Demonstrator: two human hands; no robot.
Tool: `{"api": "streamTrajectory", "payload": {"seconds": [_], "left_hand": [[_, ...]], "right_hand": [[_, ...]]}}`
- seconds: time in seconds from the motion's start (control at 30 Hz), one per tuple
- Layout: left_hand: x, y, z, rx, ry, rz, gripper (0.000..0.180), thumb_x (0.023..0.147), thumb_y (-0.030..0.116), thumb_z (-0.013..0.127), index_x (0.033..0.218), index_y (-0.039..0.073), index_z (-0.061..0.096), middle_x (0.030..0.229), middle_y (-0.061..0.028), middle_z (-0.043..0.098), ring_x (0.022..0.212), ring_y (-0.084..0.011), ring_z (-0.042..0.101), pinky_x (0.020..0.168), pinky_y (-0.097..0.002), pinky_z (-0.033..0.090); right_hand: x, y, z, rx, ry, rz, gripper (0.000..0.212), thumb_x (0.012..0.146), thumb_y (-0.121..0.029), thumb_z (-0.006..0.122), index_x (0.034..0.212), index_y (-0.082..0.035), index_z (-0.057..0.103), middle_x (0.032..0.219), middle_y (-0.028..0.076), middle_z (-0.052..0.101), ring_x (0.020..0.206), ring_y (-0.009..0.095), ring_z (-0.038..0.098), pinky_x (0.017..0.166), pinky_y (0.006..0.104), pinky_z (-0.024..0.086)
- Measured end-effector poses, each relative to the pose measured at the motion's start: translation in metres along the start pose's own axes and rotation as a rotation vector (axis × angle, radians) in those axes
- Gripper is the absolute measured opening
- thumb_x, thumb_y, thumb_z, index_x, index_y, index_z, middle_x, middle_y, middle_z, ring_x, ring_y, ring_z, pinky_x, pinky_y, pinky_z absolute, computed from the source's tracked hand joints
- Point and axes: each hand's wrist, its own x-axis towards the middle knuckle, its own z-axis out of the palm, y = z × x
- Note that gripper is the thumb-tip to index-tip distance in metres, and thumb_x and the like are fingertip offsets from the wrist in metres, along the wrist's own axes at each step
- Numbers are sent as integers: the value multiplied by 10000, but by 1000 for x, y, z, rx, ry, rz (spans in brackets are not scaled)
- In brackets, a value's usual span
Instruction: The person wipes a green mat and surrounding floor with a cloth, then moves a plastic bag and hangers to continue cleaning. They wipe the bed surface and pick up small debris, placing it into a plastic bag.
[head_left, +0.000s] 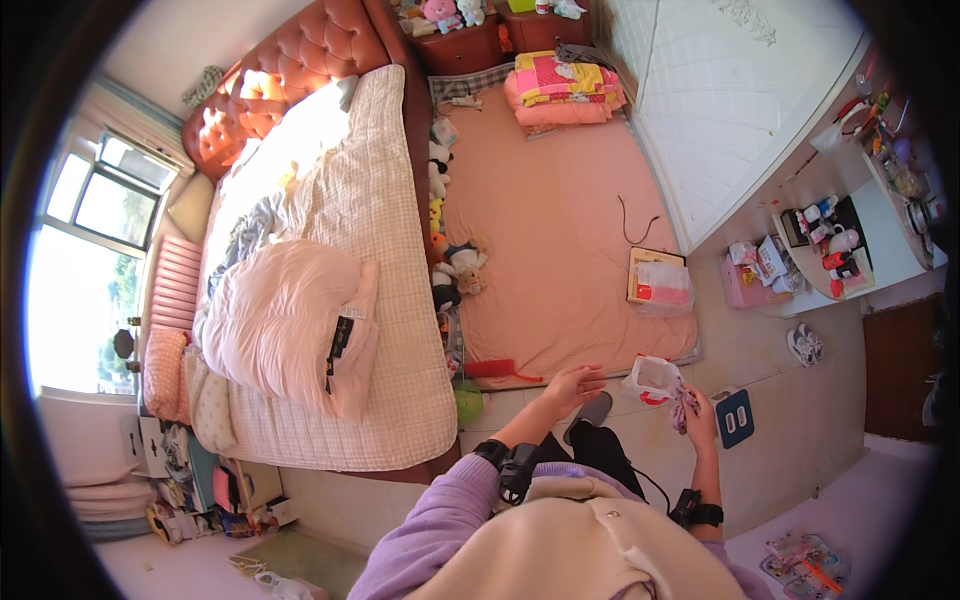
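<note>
My right hand (701,418) is closed around a crumpled, purplish patterned bundle (684,408) that looks like cloth. Right against the bundle is a white plastic bag (655,376) with red marks, its mouth gaping upward. Whether my fingers also grip the bag's edge I cannot make out. My left hand (574,387) hovers to the left of the bag, fingers stretched out and holding nothing. Both wrists wear black straps with small devices.
A floor mattress (560,290) with a pink sheet lies ahead, bearing folded bedding (562,92) and a wooden box (635,272). To the left stands a bed (410,390) with a pink quilt (280,320). A blue scale (735,418) and sneakers (804,345) are on the floor at right.
</note>
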Motion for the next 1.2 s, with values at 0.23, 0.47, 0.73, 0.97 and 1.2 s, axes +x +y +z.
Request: {"api": "streamTrajectory", "payload": {"seconds": [0.23,0.47,0.73,0.97,1.2], "left_hand": [[-37,34,-94,-408,514,355,310,987,153,469,1271,45,531,1087,-106,634,981,-212,607,860,-324,513],[-64,-23,-133,-653,776,276,312,967,150,503,1267,82,552,1097,-94,631,925,-220,601,804,-308,517],[-34,-13,-100,-553,562,312,290,977,148,490,1251,78,555,1072,-95,628,947,-237,594,830,-323,510],[-40,-3,-81,-562,613,284,277,971,152,506,1230,71,560,1114,-98,619,950,-239,593,808,-331,506],[-38,-3,-87,-553,620,319,284,977,151,490,1241,67,552,1111,-97,610,954,-235,588,797,-330,508]], "right_hand": [[56,41,-87,-31,203,72,352,863,32,555,1211,-12,584,1130,138,651,1031,224,625,913,311,469],[90,41,-89,-101,125,-80,385,851,5,570,1235,-29,571,1204,149,606,1113,272,581,978,344,430],[81,45,-103,-115,126,-72,378,856,21,560,1231,-22,572,1188,151,610,1103,269,588,971,339,438],[83,65,-108,-11,242,-20,355,861,14,565,1215,-6,575,1133,132,637,1035,217,611,915,308,456],[74,50,-107,-90,171,-57,340,862,19,558,1201,9,576,1125,136,641,1041,223,610,910,316,459]]}}
